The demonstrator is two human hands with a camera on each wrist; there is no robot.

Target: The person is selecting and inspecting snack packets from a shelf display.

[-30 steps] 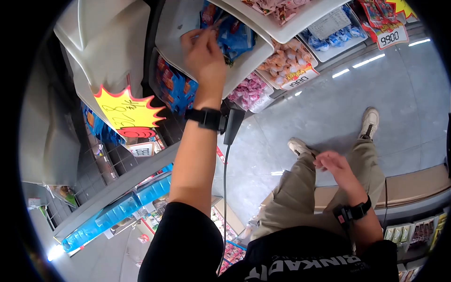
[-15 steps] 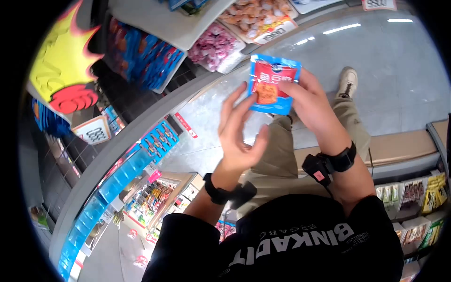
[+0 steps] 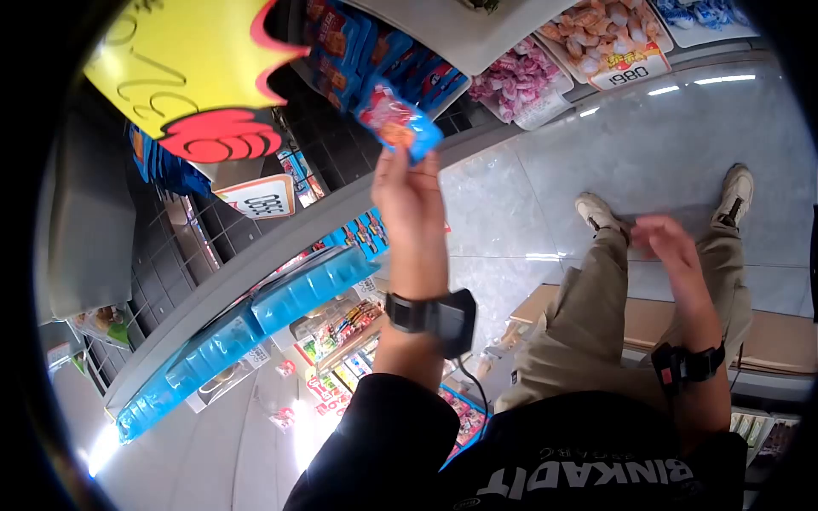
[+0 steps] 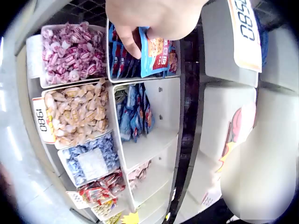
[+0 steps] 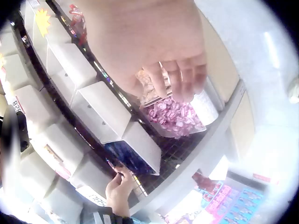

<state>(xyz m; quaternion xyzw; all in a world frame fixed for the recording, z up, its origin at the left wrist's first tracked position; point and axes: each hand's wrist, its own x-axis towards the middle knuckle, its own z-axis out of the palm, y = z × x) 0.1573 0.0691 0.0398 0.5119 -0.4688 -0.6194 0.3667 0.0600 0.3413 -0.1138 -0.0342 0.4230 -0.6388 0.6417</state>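
My left hand [image 3: 411, 200] pinches a blue and red packet [image 3: 396, 123] by its lower edge, at the near side of a bin of similar blue packets [image 3: 341, 55]. In the left wrist view, the fingers of that hand [image 4: 152, 18] grip the packet [image 4: 157, 53] over the same bin, whose packets [image 4: 122, 60] stand close together. Away from the bins, my right hand [image 3: 669, 243] hangs above the legs, holding nothing. The right wrist view shows its palm [image 5: 149, 42] with loosely bent fingers, and my left hand [image 5: 120, 191] beside the bin's edge.
Pink wrapped candies [image 3: 520, 81] and orange wrapped ones [image 3: 596, 34] fill neighbouring bins. A large yellow sign [image 3: 187, 60] overhangs the left side above a price card [image 3: 260, 198]. The grey shelf rim [image 3: 319, 213] curves beneath; a blue tray [image 3: 256, 328] lies lower.
My left hand first reached into an upper bin, then both hands held the packet over the floor. Now the left has carried it to the blue-packet bin; the right has let go and moved away.
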